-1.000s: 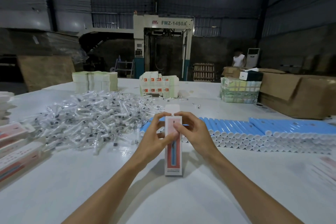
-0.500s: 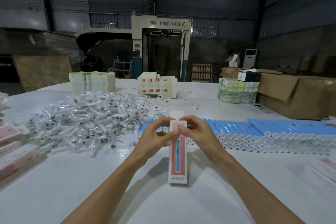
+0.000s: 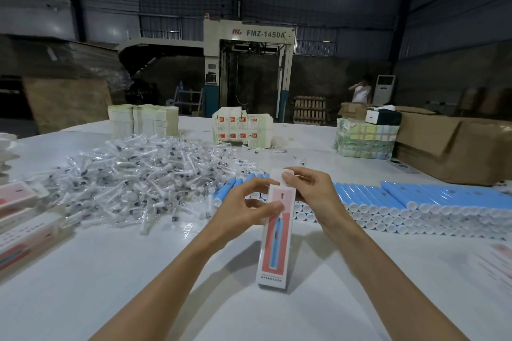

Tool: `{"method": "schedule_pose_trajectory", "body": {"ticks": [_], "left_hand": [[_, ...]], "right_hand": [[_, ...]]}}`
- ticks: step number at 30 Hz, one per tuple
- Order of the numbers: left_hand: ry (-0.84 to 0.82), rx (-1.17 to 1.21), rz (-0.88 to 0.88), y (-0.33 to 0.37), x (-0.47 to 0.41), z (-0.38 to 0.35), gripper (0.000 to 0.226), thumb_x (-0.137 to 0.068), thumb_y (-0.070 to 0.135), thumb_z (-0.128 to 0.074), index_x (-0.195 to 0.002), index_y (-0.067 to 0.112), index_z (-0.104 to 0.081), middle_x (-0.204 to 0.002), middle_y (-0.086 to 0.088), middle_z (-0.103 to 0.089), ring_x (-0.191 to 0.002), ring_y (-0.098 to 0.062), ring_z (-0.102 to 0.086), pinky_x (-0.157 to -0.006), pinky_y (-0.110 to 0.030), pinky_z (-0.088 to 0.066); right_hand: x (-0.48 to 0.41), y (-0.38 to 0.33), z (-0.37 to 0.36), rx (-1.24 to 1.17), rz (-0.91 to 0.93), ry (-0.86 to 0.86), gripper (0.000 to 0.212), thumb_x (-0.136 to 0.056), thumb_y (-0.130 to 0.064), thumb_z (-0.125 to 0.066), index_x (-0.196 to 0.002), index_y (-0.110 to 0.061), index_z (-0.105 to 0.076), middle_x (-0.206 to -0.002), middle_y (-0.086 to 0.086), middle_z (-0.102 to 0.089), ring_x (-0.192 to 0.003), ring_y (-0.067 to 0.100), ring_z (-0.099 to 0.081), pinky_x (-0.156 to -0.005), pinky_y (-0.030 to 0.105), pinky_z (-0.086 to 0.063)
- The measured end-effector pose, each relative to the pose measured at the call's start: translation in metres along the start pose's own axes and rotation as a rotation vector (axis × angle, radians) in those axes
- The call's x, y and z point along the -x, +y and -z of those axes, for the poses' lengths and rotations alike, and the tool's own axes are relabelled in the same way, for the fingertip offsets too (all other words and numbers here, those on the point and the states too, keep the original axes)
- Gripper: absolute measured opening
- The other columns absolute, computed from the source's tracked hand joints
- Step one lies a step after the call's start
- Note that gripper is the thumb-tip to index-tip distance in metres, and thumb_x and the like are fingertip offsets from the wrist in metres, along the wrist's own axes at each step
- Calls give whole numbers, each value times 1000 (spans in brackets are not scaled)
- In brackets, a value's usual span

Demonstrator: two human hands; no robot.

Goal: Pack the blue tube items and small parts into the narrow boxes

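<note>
Left hand [image 3: 246, 203] grips the box [image 3: 274, 246] near its top, thumb across the front. Right hand [image 3: 309, 192] pinches the top flap [image 3: 277, 174], which stands up, not tucked.

Risks:
- Flap creases or misses the slot if pushed off-line.
- Both grips are high on a long box, so the lower end can swing or slip when the right hand presses.
- Top is open, so contents could slide out if the box tips forward.

The blue shape on the front may be print or a window, so I can't confirm what's inside.

Box runs from between the hands down toward the table [image 3: 138, 271]; contact unclear. Tubes [image 3: 415, 196] are stacked just beyond the right hand, and the parts pile [image 3: 133, 183] is beyond the left.
</note>
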State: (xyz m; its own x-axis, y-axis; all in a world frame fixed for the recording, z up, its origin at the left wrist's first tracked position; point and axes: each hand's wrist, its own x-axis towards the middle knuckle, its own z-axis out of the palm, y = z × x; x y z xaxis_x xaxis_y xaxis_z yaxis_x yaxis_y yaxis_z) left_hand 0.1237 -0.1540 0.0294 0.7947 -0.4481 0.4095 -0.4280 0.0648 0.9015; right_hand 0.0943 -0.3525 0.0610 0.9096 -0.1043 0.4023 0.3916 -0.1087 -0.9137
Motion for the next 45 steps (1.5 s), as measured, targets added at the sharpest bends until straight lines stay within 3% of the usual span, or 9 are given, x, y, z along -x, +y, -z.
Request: {"method": "schedule_pose_trajectory", "body": {"ticks": [5,10,15,18,22,29,34,40,45], "left_hand": [[-8,34,0,0,3,1,40,-88,35,-88,-126,36,-72,-119,8,-76,-100,-21,-79,-71,-27,-62],[6,23,3,-1,5,0,39,-87,40,-88,-122,41,-70,-117,7,-78,-100,-21,-79,-71,-28,-62],[25,36,5,-2,6,0,44,-86,40,-89,-125,37,-69,-119,5,-78,-100,-25,-79,-71,-28,-62],[39,24,-6,-3,5,-1,47,-84,41,-90,-125,34,-67,-118,3,-78,-99,-26,-79,-71,-30,-62],[73,-3,-24,-5,4,0,54,-82,44,-91,-126,35,-61,-115,4,-78,-96,-27,-78,-74,-36,-66],[60,-6,-29,-7,5,1,57,-83,47,-91,-128,35,-58,-115,6,-79,-95,-23,-78,-71,-32,-64],[39,4,-50,-6,7,0,72,-84,44,-90,-142,42,-49,-114,7,-79,-97,-25,-78,-73,-33,-65],[-6,-17,-48,-6,9,0,65,-90,44,-85,-147,46,-54,-117,4,-78,-102,-26,-77,-76,-35,-65],[5,-23,-50,-6,9,-1,59,-89,50,-84,-143,47,-61,-118,4,-77,-105,-26,-75,-78,-38,-65]], "right_hand": [[3,-5,15,-23,55,-125,19,-100,-14,-71,-114,-21,-81,-107,7,-81,-97,25,-78,-80,27,-62],[6,-2,17,129,138,-136,28,-100,-5,-67,-106,-27,-83,-104,1,-81,-97,20,-79,-79,29,-63],[11,-6,15,62,128,-196,17,-102,-28,-69,-111,-27,-83,-108,5,-81,-100,25,-78,-82,30,-62],[14,-8,11,-5,60,-164,29,-103,-40,-65,-109,-18,-84,-103,11,-81,-96,30,-79,-82,29,-62],[12,-10,9,2,41,-117,20,-100,-31,-71,-102,-17,-85,-99,10,-81,-93,28,-78,-79,30,-62],[10,-10,12,-9,-11,-109,12,-97,-20,-75,-102,-15,-85,-99,10,-81,-92,27,-79,-78,31,-63],[9,-11,14,3,-33,-122,9,-95,-13,-77,-98,-14,-85,-98,10,-81,-91,25,-79,-76,28,-63],[10,-15,22,-2,-49,-159,10,-95,-4,-74,-99,-4,-83,-96,17,-80,-91,33,-79,-80,38,-65],[11,-13,24,31,-12,-198,13,-97,-14,-74,-105,-8,-83,-100,13,-81,-95,31,-79,-87,36,-64]]}}
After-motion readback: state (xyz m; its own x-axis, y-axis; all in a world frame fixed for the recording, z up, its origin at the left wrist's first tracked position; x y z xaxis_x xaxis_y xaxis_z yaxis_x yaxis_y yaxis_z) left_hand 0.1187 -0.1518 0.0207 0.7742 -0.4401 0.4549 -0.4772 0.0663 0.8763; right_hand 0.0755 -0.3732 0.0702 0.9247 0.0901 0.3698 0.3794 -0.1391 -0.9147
